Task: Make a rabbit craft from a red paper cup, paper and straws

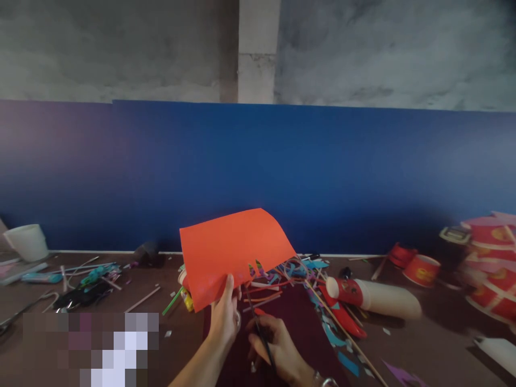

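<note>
Head view: left hand (pixel 226 316) pinches orange paper (pixel 229 244); right hand (pixel 278 344) grips thin dark tool (pixel 261 332), fingers curled; yellow print (pixel 426 276) on red cup (pixel 413 269) illegible

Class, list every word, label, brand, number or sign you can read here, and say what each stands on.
None can be read.
Red, round paper cup: yellow marking, too blurred.
Long white and red cylinder: marks too small.
Tall red stack, far right: yellow marks, blurred.

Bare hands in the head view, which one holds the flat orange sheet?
The left hand, its thumb over the flat orange sheet near its lower edge; the right hand grips a slim dark tool.
</note>
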Motion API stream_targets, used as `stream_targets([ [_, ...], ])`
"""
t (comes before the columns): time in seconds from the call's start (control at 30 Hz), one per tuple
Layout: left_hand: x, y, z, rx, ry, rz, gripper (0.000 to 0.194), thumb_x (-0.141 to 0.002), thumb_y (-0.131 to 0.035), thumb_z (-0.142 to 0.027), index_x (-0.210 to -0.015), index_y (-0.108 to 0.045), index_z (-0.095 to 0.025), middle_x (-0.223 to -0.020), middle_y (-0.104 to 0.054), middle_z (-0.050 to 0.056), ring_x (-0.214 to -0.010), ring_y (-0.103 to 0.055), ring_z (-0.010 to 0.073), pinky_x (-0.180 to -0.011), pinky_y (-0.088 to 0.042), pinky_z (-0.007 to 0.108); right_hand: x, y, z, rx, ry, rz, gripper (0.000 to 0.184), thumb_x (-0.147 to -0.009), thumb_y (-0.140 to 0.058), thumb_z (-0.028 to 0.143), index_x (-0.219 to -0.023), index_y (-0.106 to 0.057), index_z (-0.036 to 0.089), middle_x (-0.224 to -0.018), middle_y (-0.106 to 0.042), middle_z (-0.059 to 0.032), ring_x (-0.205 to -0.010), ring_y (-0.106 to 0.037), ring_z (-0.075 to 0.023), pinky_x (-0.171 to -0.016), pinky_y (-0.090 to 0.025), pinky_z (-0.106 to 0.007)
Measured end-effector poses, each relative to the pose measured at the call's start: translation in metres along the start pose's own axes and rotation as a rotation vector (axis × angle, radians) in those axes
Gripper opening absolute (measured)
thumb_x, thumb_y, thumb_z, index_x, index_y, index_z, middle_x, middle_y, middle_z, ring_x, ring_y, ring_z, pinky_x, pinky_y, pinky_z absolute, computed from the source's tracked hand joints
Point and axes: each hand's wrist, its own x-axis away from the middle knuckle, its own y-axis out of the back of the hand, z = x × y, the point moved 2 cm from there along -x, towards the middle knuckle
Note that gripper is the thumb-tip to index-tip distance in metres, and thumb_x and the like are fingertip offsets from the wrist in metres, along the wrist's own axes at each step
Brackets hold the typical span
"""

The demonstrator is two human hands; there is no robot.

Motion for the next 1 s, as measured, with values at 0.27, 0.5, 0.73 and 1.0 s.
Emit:
stream_targets([
  [0.27,-0.002,-0.005,-0.003,0.024,-0.083,0.053,0.034,-0.056,-0.081,-0.037,-0.07,-0.055,-0.02,-0.059,-0.053,-0.008,-0.049,-0.048,0.006,-0.052,-0.042,0.019,-0.003,0.0,0.001,-0.012,0.007,-0.015,0.029,-0.066,-0.065,0.039,-0.075,-0.063,0.012,-0.046,-0.053,0.0035,-0.037,-0.05,-0.0087,-0.037,-0.04,-0.018],
  [0.5,-0.004,-0.006,-0.007,0.009,-0.106,0.083,0.032,-0.06,-0.078,-0.038,-0.064,-0.053,-0.019,-0.053,-0.051,-0.008,-0.048,-0.048,0.0062,-0.052,-0.042,0.019,-0.002,0.001,-0.004,0.066,-0.004,-0.019,0.021,-0.069,-0.063,0.031,-0.075,-0.066,0.011,-0.045,-0.052,0.0042,-0.038,-0.051,-0.0082,-0.038,-0.039,-0.017],
  [0.73,-0.003,0.007,0.017,-0.079,0.067,0.07,0.03,-0.054,-0.081,-0.031,-0.073,-0.061,-0.02,-0.061,-0.063,-0.005,-0.054,-0.059,0.0102,-0.057,-0.048,0.022,-0.01,0.006,-0.01,-0.068,0.01,-0.089,0.045,-0.064,-0.069,0.052,-0.083,-0.064,0.011,-0.049,-0.056,0.0028,-0.039,-0.051,-0.0102,-0.038,-0.039,-0.019],
  [1.0,0.005,0.015,0.028,-0.323,0.063,0.157,0.036,-0.061,-0.077,-0.033,-0.093,-0.067,-0.02,-0.09,-0.073,0.008,-0.092,-0.067,0.0272,-0.084,-0.051,0.037,-0.004,0.008,0.012,-0.135,0.114,-0.105,0.038,-0.066,-0.071,0.05,-0.075,-0.065,0.013,-0.055,-0.058,0.002,-0.051,-0.053,-0.0101,-0.049,-0.04,-0.02],
])
